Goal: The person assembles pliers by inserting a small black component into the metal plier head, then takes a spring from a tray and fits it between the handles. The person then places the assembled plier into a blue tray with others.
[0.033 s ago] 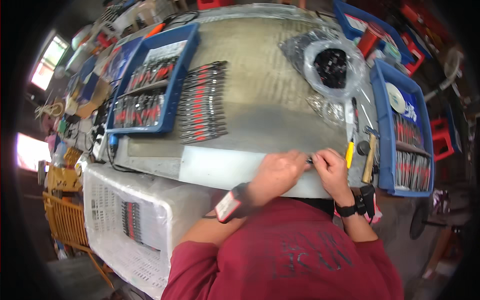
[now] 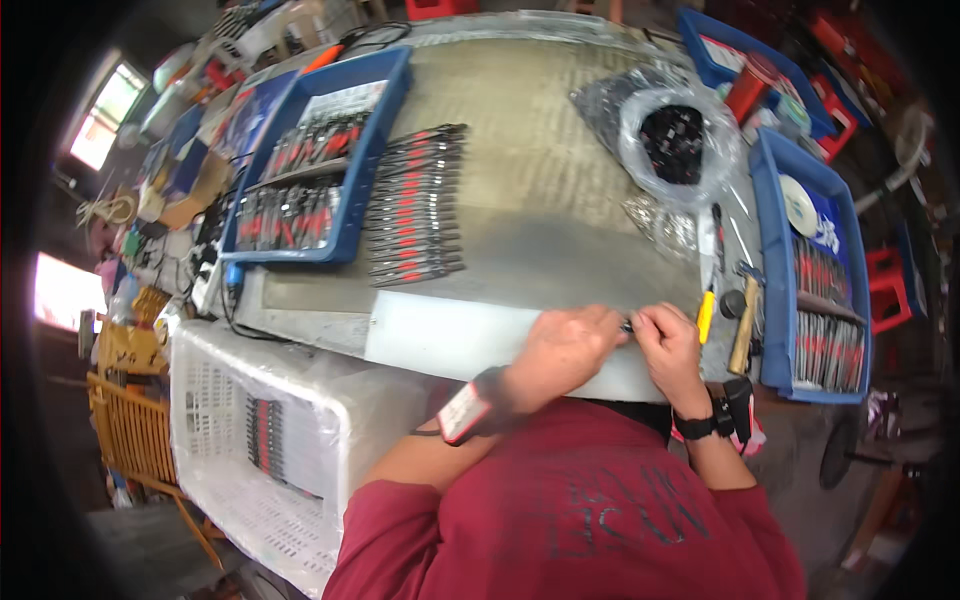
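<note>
Black little piece [image 2: 627,326], mostly hidden, sits between the bare left hand [image 2: 572,342] and bare right hand [image 2: 668,342], near the right end of a flat white rectangular sheet [image 2: 440,328] on the grey surface [image 2: 530,245]. Each grip looks pinched on it from its own side, neither clearly nearer; its long axis cannot be told.

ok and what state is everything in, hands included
small dark piece, held, mostly hidden
left hand, fingers curled, grip unclear
right hand, pinching the piece
row of red-and-black tools, laid side by side
left blue tray, uncovered, holding tools
right blue tray, uncovered, holding tools
plastic bag, open, dark pieces inside
white basket, uncovered
hammer, lying unheld
</note>
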`<act>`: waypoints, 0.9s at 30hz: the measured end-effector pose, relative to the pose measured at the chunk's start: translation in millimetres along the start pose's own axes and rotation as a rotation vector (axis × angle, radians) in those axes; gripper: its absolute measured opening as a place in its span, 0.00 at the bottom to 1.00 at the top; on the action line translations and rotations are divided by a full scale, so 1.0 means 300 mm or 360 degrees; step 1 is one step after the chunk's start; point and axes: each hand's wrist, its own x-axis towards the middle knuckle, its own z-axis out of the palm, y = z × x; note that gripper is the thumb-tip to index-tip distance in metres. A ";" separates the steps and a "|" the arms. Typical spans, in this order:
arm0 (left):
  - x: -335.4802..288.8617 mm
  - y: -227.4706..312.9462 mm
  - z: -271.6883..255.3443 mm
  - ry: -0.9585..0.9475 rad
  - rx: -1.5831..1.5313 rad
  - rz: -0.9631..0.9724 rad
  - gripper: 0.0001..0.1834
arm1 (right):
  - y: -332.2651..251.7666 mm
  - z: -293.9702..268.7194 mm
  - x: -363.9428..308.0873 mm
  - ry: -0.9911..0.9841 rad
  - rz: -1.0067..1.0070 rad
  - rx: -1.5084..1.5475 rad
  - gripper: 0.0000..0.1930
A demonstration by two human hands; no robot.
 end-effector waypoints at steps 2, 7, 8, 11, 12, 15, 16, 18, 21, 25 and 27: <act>-0.001 -0.005 0.004 -0.0028 0.0018 -0.0019 0.10 | 0.017 -0.004 0.003 -0.0061 -0.0020 -0.0068 0.08; 0.014 -0.046 -0.016 -0.0130 0.0005 -0.0123 0.10 | 0.092 0.018 -0.024 -0.0025 0.0218 0.0306 0.14; 0.021 -0.057 -0.022 -0.0160 0.0021 -0.0176 0.10 | 0.106 0.018 -0.031 -0.0015 0.0253 0.0381 0.15; 0.060 -0.135 -0.062 -0.0070 0.0015 -0.0313 0.11 | 0.132 0.017 -0.049 -0.0034 0.0401 0.0605 0.21; 0.074 -0.161 -0.077 -0.0031 0.0076 -0.0350 0.11 | 0.135 0.018 -0.053 -0.0051 0.0390 0.0559 0.21; 0.114 -0.236 -0.121 0.0030 0.0227 -0.0478 0.12 | 0.128 0.018 -0.059 -0.0109 0.0438 0.0472 0.19; 0.124 -0.261 -0.137 0.0019 0.0259 -0.0536 0.12 | 0.122 0.017 -0.058 -0.0109 0.0386 0.0435 0.19; 0.136 -0.310 -0.160 0.0087 0.0319 -0.0586 0.13 | 0.108 0.013 -0.054 -0.0129 0.0405 0.0410 0.18; 0.147 -0.399 -0.187 0.0235 0.0405 -0.0590 0.12 | 0.089 0.016 -0.050 -0.0039 0.0266 0.0329 0.15; 0.135 -0.533 -0.232 0.0295 0.0596 -0.0654 0.12 | 0.083 0.015 -0.048 -0.0034 0.0252 0.0289 0.14; 0.119 -0.603 -0.257 0.0403 0.0673 -0.0624 0.10 | 0.084 0.011 -0.048 -0.0047 0.0245 0.0248 0.14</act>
